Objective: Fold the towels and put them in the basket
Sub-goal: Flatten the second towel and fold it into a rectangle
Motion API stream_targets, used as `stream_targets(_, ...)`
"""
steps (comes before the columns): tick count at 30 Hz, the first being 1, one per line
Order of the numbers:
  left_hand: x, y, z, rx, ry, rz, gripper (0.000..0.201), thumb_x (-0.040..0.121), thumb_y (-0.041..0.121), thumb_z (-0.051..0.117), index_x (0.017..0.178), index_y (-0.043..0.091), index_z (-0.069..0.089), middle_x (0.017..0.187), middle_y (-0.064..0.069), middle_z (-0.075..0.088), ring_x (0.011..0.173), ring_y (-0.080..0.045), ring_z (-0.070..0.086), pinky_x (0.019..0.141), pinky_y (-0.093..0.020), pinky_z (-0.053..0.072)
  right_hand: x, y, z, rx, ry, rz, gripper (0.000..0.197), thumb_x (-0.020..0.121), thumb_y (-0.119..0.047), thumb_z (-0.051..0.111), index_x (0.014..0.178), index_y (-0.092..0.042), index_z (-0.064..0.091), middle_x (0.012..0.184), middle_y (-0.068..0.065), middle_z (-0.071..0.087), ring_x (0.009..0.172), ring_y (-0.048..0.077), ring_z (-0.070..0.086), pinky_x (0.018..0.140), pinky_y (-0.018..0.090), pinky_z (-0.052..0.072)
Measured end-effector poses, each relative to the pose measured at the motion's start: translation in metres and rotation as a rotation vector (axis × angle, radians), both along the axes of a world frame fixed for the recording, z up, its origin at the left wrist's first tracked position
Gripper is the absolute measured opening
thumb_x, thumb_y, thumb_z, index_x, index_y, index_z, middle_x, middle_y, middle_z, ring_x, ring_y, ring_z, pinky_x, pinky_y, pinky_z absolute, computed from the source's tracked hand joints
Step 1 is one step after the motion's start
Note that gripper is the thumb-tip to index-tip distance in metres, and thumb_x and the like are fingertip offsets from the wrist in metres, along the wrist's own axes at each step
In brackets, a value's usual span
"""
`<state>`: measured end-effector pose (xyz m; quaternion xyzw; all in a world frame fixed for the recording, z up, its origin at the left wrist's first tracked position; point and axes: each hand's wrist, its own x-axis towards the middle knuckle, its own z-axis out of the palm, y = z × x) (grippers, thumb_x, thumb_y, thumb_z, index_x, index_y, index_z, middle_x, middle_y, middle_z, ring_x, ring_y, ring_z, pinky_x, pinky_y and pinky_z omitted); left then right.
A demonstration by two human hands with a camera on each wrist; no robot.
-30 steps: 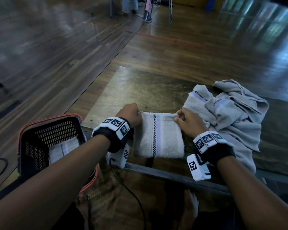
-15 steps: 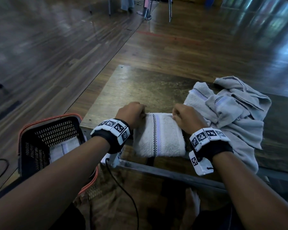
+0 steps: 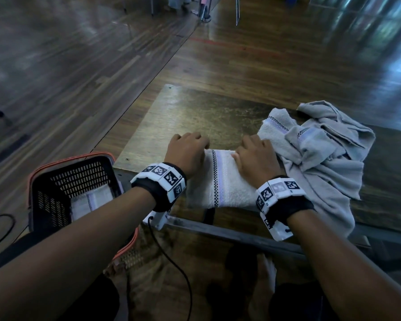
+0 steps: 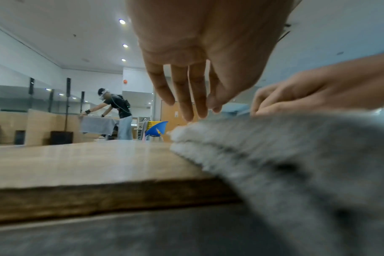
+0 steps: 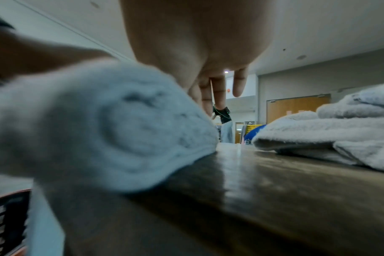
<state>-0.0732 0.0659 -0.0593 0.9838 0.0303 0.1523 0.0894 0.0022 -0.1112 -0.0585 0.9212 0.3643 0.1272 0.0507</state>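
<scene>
A folded white towel (image 3: 220, 184) with a checked and lilac stripe lies at the near edge of the wooden table (image 3: 195, 112). My left hand (image 3: 188, 151) rests on its far left corner; in the left wrist view its fingers (image 4: 186, 97) hang straight over the towel's (image 4: 285, 155) far edge and grip nothing. My right hand (image 3: 255, 158) lies on the far right corner, fingers (image 5: 217, 93) stretched past the towel (image 5: 99, 124). The black basket (image 3: 56, 181) with an orange rim stands lower left and holds one folded towel (image 3: 90, 200).
A heap of unfolded grey towels (image 3: 322, 154) lies right of my right hand, close to it. A black cable (image 3: 171, 262) hangs from the left wrist camera below the table edge. Another person (image 4: 118, 112) works at a far table.
Both hands have slid away from me along the towel, from pinching its far corners to lying over its far edge. The towel itself has stayed in place.
</scene>
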Motion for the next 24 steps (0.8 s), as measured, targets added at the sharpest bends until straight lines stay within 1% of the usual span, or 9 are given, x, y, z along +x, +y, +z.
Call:
stream_targets(3,-0.004,-0.017,-0.001,-0.012,0.136,0.029,0.023,0.087,0.024,0.043,0.103,0.017,0.058,0.105,-0.008,0.063,0.096,-0.03,0.059,0.071,-0.034,0.037,-0.017,0.001,-0.008,0.003,0.075,-0.062,0.044,0.097,-0.039,0.029,0.113,-0.011,0.059,0.123,0.007,0.053,0.115,0.026,0.043,0.094,0.041,0.03)
stream_targets(5,-0.009,-0.024,-0.013,-0.045,0.282,0.089,0.036,0.092,0.034,0.033,0.119,0.016,0.05,0.128,-0.013,0.053,0.119,-0.03,0.049,0.084,-0.04,0.041,-0.021,-0.001,-0.017,0.117,0.265,-0.141,0.048,0.098,-0.042,0.024,0.131,-0.015,0.046,0.141,0.005,0.043,0.13,0.023,0.036,0.104,0.043,0.026)
stream_targets(8,-0.017,-0.029,-0.033,-0.137,0.355,0.144,0.057,0.095,0.045,0.018,0.147,0.021,0.013,0.158,-0.007,0.008,0.145,-0.025,0.008,0.113,-0.05,0.017,-0.016,-0.005,-0.032,0.191,0.525,-0.227,0.056,0.097,-0.049,0.018,0.149,-0.027,0.013,0.159,-0.005,0.004,0.146,0.017,0.002,0.116,0.046,0.004)
stream_targets(12,-0.019,-0.02,-0.044,-0.24,0.361,0.241,0.065,0.093,0.055,0.012,0.148,0.025,-0.006,0.158,-0.008,-0.008,0.145,-0.025,-0.008,0.115,-0.052,-0.005,-0.008,-0.011,-0.044,0.275,0.612,-0.343,0.06,0.094,-0.056,0.018,0.148,-0.034,0.002,0.159,-0.002,-0.006,0.146,0.018,-0.01,0.115,0.047,-0.006)
stream_targets(15,-0.021,-0.012,-0.042,-0.259,0.38,0.315,0.07,0.094,0.054,0.012,0.148,0.013,0.002,0.158,-0.012,0.0,0.146,-0.025,-0.003,0.116,-0.052,-0.004,-0.007,-0.017,-0.043,0.362,0.512,-0.434,0.065,0.093,-0.056,0.027,0.147,-0.022,0.019,0.159,0.005,0.007,0.146,0.022,0.001,0.115,0.048,0.0)
stream_targets(17,-0.024,-0.007,-0.036,-0.224,0.301,0.353,0.066,0.094,0.05,0.02,0.141,0.003,0.027,0.151,-0.017,0.026,0.14,-0.029,0.021,0.114,-0.05,0.012,-0.007,-0.021,-0.037,0.39,0.399,-0.452,0.055,0.092,-0.053,0.035,0.136,-0.02,0.039,0.15,0.011,0.027,0.14,0.027,0.016,0.112,0.048,0.009)
stream_targets(20,-0.027,0.002,-0.026,-0.172,0.141,0.336,0.044,0.091,0.044,0.036,0.107,0.009,0.055,0.114,-0.013,0.058,0.106,-0.032,0.052,0.092,-0.044,0.038,-0.01,-0.024,-0.026,0.334,0.441,-0.482,0.046,0.09,-0.055,0.037,0.113,-0.02,0.058,0.132,0.012,0.041,0.127,0.031,0.028,0.107,0.046,0.017)
stream_targets(22,-0.029,0.008,-0.022,-0.244,0.205,0.302,0.04,0.086,0.05,0.041,0.084,0.013,0.056,0.094,-0.01,0.065,0.086,-0.031,0.059,0.078,-0.04,0.045,-0.014,-0.024,-0.021,0.285,0.527,-0.508,0.053,0.085,-0.063,0.038,0.103,-0.02,0.062,0.128,0.013,0.042,0.124,0.033,0.031,0.106,0.047,0.019)
stream_targets(24,-0.03,0.011,-0.023,-0.331,0.341,0.275,0.044,0.082,0.057,0.045,0.066,0.016,0.051,0.076,-0.007,0.064,0.075,-0.03,0.061,0.068,-0.035,0.047,-0.016,-0.022,-0.016,0.228,0.616,-0.536,0.062,0.081,-0.068,0.038,0.108,-0.018,0.061,0.132,0.014,0.039,0.127,0.035,0.03,0.106,0.047,0.022)
